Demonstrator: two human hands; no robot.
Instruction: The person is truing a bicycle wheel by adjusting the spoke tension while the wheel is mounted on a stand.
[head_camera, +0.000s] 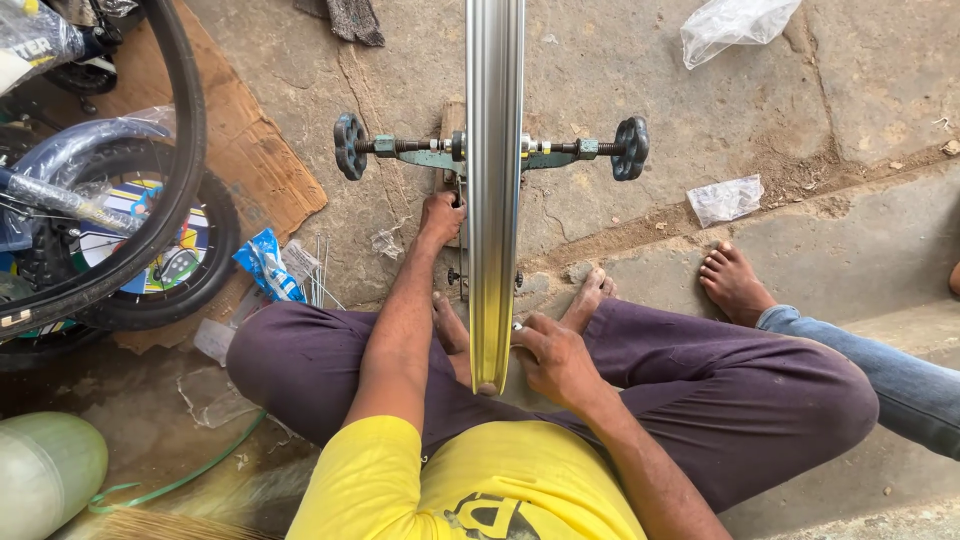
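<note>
A shiny silver bicycle wheel rim (494, 150) stands upright, edge-on, in a green truing stand (430, 157) with black round knobs (631, 147) at both ends. My left hand (440, 217) reaches forward along the rim's left side, fingers closed near the hub and spokes, which the rim mostly hides. My right hand (552, 357) rests against the rim's near right side, thumb and fingers pinched on a small metal piece at the rim. I sit cross-legged in purple trousers (700, 360), bare feet under the wheel.
Black bicycle tyres and a small wheel (150, 250) lie left on cardboard (260, 150). A blue packet (266, 265) and loose spokes (320, 270) lie beside my left knee. Another person's bare foot (732, 282) and jeans leg are at right. Plastic bags (735, 25) lie on the stone floor.
</note>
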